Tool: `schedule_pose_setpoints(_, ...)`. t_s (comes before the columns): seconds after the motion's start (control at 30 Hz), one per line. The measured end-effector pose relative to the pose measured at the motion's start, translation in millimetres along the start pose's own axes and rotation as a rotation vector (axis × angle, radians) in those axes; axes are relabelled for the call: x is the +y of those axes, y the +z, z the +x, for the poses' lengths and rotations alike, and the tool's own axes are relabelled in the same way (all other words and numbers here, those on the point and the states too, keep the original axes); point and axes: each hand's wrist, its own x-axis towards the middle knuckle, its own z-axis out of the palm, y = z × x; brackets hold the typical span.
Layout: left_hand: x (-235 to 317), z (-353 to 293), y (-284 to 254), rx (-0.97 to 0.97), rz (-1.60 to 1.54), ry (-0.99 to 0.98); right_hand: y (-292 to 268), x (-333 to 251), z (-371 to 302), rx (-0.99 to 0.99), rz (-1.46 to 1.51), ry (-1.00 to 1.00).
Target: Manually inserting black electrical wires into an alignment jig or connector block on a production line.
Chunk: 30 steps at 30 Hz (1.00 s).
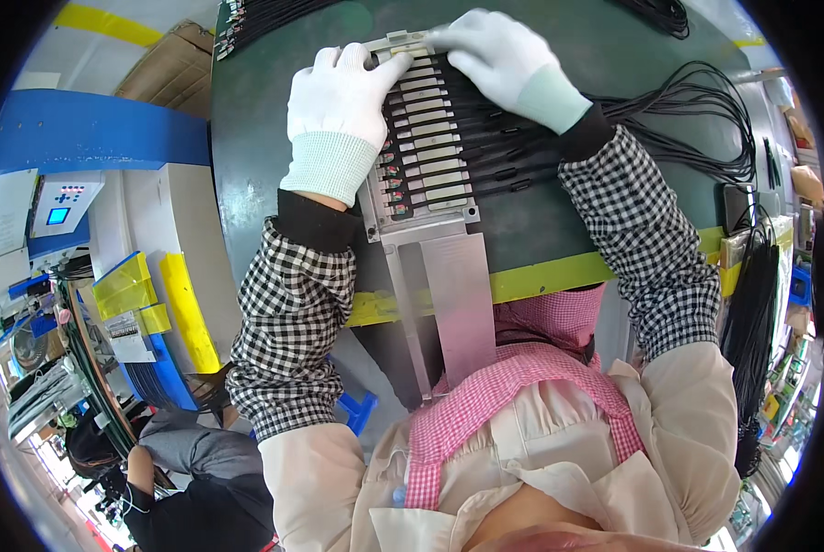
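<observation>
A metal fixture lies on the dark green table, with a row of cable ends set side by side in its slots. Black cables run off from them to the right. My left hand, in a white knit glove, grips the far left part of the fixture, its thumb laid across the farthest slots. From the right my right hand, gloved the same way, reaches to the fixture's far end. Its fingertips are blurred, and whatever lies under them is hidden. A flat metal plate and a narrow bar extend from the fixture toward me.
Looped black cables lie on the right of the table; another bundle sits far left. Yellow tape marks the near edge. A blue and white machine stands left, with a person behind it. Black cables hang at right.
</observation>
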Motion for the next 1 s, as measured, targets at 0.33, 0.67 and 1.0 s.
schedule_pose_setpoints(0.33,9,6,-11,-0.008,0.032,-0.001,-3,12,21,-0.223,-0.332,0.297)
schedule_pose_setpoints(0.67,5,1,-14,0.163,-0.252,-0.071,-26,26,37,0.026,0.139,0.601)
schedule_pose_setpoints(1.0,-14,5,-14,0.117,-1.069,-0.425,-23,-22,41,-0.213,0.729,0.32)
